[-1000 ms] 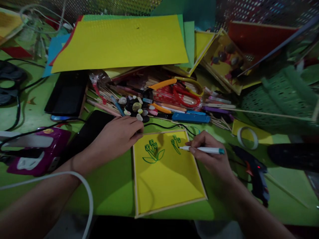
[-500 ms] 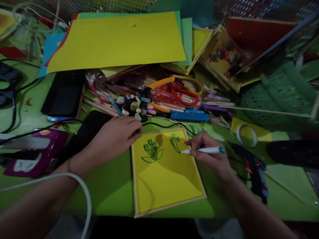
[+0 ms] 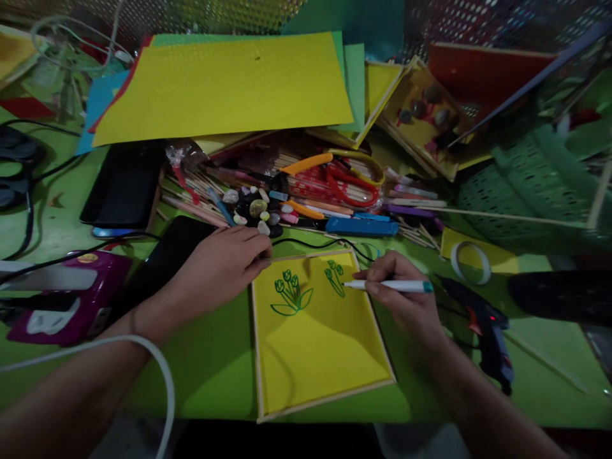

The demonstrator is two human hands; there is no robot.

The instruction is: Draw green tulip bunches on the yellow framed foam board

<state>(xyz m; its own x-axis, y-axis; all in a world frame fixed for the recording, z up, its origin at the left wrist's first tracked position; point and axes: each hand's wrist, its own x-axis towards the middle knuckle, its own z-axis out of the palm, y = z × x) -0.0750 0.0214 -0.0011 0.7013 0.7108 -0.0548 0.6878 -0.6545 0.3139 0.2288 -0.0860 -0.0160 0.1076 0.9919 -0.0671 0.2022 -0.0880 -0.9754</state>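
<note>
A white marker with a green end (image 3: pixel 404 286) is pinched in my right hand (image 3: pixel 401 290), lying nearly level. Its tip is at the smaller flower drawing, on a yellow card framed with thin wooden strips (image 3: pixel 325 350). A larger green drawing of tulips with leaves (image 3: pixel 291 294) fills the card's upper left. My left hand (image 3: pixel 234 255) rests at the card's top left corner, fingers curled together and closed on the frame edge. Its fingertips are partly hidden. Just beyond that hand lies a cluster of pebbles (image 3: pixel 258 209).
Sheets of coloured paper (image 3: pixel 220 89) lie over sticks and pens at the back. Orange-handled pliers (image 3: pixel 306 164) and a blue cutter (image 3: pixel 362 226) sit before them. To the right are a glue gun (image 3: pixel 488 331), a tape roll (image 3: pixel 471 262) and a green basket (image 3: pixel 526 185). A white cable (image 3: pixel 162 363) crosses my left forearm.
The marker tip has shifted up and slightly left along the smaller flower drawing, whose stems now join at the bottom. My left hand stays at the corner.
</note>
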